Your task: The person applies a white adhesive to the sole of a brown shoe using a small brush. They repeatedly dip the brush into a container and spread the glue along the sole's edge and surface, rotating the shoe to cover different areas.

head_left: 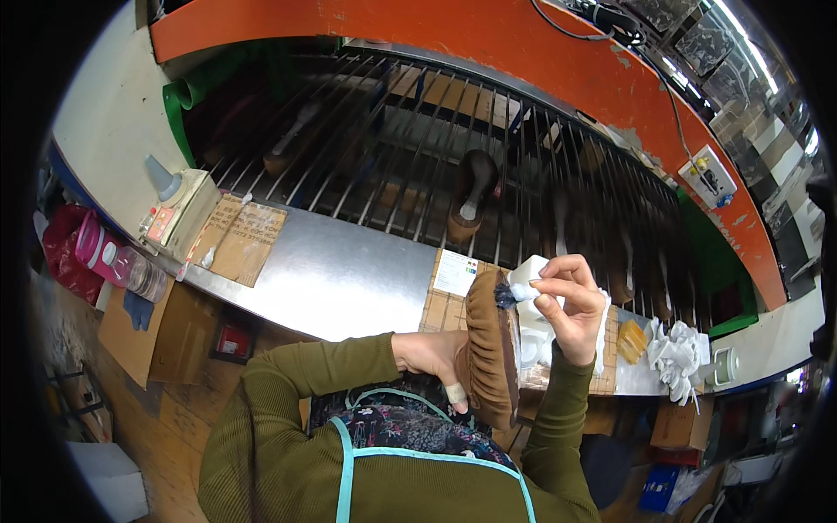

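My left hand (429, 357) is closed round a brown shoe (490, 362) with gathered sides, held on its side in front of my apron. Tape wraps the tip of my left thumb. My right hand (571, 314) pinches a small brush (507, 297) with a pale handle and dark bristles. Its bristles meet the shoe's edge near the far end. Just behind my right fingers stands a white container (530, 268), partly hidden by them. What lies inside the shoe cannot be made out.
A metal ledge (344, 270) runs along barred racks (410, 157), where a dark shoe (476, 183) and others rest. Cardboard (235, 240) and a control box (179, 213) sit left. A yellow block (631, 341) and white gloves (676, 353) lie right. An orange beam (418, 22) spans the back.
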Tool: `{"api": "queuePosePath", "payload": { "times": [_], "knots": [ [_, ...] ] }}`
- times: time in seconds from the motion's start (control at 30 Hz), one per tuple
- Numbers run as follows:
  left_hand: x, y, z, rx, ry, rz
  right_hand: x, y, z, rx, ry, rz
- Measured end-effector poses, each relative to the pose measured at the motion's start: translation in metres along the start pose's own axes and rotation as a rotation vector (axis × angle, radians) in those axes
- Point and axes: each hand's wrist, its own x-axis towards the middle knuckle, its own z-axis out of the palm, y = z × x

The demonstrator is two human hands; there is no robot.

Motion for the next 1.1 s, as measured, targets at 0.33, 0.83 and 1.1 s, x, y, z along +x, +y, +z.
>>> {"api": "queuePosePath", "payload": {
  "times": [0.33, 0.83, 1.1],
  "knots": [
    [-0.007, -0.012, -0.006, -0.048, 0.075, -0.069, -0.085, 0.021, -0.018, 0.113, 0.086, 0.203],
    [0.001, -0.02, -0.076, -0.517, 0.238, 1.049, -0.171, 0.044, -0.023, -1.316, 0.147, 0.398],
    [-0.022, -0.021, -0.077, -0.614, 0.357, 0.843, -0.183, 0.051, -0.053, -0.564, 0.243, 0.861]
  ]
}}
